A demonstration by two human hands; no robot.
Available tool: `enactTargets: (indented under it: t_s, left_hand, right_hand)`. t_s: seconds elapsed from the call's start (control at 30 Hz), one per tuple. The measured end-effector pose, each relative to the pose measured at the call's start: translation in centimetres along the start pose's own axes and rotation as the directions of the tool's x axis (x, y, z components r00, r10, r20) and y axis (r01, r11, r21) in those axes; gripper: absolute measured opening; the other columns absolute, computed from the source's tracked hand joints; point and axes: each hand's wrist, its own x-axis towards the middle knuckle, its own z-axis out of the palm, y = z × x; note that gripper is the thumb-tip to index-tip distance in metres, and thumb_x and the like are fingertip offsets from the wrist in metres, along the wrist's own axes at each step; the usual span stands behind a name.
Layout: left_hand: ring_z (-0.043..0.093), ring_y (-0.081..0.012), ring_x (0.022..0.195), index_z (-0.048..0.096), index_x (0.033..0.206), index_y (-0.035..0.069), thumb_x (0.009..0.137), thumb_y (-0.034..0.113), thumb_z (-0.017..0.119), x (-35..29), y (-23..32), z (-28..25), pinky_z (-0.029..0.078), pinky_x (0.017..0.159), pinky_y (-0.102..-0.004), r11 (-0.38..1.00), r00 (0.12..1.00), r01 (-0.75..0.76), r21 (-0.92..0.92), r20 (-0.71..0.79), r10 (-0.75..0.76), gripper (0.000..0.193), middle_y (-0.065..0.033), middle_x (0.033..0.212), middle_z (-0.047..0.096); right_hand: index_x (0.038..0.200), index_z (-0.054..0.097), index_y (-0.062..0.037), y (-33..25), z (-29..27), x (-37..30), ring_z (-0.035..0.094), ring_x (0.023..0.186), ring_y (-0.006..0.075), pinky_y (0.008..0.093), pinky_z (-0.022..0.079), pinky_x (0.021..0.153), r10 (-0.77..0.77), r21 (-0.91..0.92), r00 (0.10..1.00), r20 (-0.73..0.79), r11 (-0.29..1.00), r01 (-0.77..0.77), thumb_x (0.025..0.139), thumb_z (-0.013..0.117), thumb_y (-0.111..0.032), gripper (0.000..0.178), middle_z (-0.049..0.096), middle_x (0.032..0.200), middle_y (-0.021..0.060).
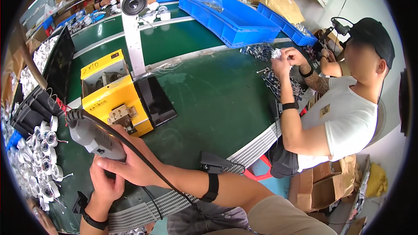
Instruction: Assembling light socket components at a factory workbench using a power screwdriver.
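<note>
Just in front of the yellow machine [114, 95], right hand [130, 161] has its grip wrapped around a grey corded power tool [93, 137], tool body tilted, nose toward the machine's metal fixture [122, 115]. Left hand [106, 185] sits just below the tool, fingers curled under it; can't tell if it holds a small part. Black cable [143, 161] runs from the tool over the right forearm.

Progress, judging only from layout: many small white round parts [41, 156] heaped left of the machine, no sorted finished lot visible, so done versus left can't be told. Tool not touching the fixture.

Packages/labels: machine carries a yellow top plate with handwritten marks and a small label strip on its front face. Blue plastic bins [235, 19] well behind the machine, one with a clear bag. Brown paper bags [278, 2] behind those. Cardboard boxes [324, 182] far right of the machine, on the floor beside a seated co-worker [344, 117]. Green table [209, 100] carries everything.
</note>
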Motion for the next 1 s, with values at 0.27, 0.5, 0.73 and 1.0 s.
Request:
enactTargets:
  t_s: [0.27, 0.5, 0.73, 1.0]
  left_hand:
    - [0.059, -0.0301, 0.084, 0.048, 0.110, -0.005, 0.080, 0.001, 0.059, -0.20, -0.08, 0.18, 0.047, 0.076, -0.0354, 1.000, 1.000, 0.010, -0.015, -0.025, -0.011, 0.032, -0.0160, 0.097, 0.058]
    - [0.060, -0.0306, 0.084, 0.048, 0.112, -0.005, 0.080, 0.001, 0.061, 0.07, 0.22, -0.18, 0.047, 0.076, -0.0361, 0.999, 0.999, 0.050, -0.017, 0.000, -0.050, 0.034, -0.0170, 0.097, 0.059]
    - [0.061, -0.0316, 0.083, 0.050, 0.109, -0.005, 0.079, 0.001, 0.061, 0.70, 0.59, -0.09, 0.047, 0.075, -0.0362, 0.998, 0.998, 0.052, -0.029, -0.020, -0.052, 0.033, -0.0171, 0.096, 0.059]
    - [0.059, -0.0323, 0.082, 0.048, 0.111, -0.005, 0.077, 0.000, 0.061, 0.64, 0.71, -0.19, 0.047, 0.073, -0.0365, 0.999, 0.999, 0.037, -0.035, -0.028, -0.038, 0.036, -0.0168, 0.096, 0.058]
  right_hand:
    - [0.123, 0.041, -0.0030, -0.04, -0.02, -0.06, 0.064, 0.087, 0.0371, 0.0403, 0.048, 0.075, -0.002, 0.012, 1.000, 0.008, 1.000, 0.002, 0.085, 0.068, -0.032, 0.055, 0.063, 0.095, 0.0190]
    - [0.123, 0.041, -0.0026, 0.07, -0.11, 0.10, 0.064, 0.087, 0.0378, 0.0401, 0.048, 0.075, 0.011, 0.001, 0.999, 0.040, 1.000, -0.011, 0.086, 0.068, -0.033, 0.055, 0.063, 0.094, 0.0197]
    - [0.122, 0.043, -0.0017, 0.28, -0.13, 0.15, 0.065, 0.086, 0.0369, 0.0391, 0.050, 0.073, -0.031, -0.022, 1.000, 0.005, 0.999, 0.031, 0.084, 0.070, -0.030, 0.055, 0.063, 0.095, 0.0202]
    - [0.130, 0.042, 0.0015, -0.23, -0.63, 0.13, 0.062, 0.100, 0.0249, 0.0356, 0.047, 0.088, 0.091, -0.032, 0.991, 0.100, 0.996, -0.089, 0.085, 0.070, -0.030, 0.062, 0.061, 0.110, 0.0170]
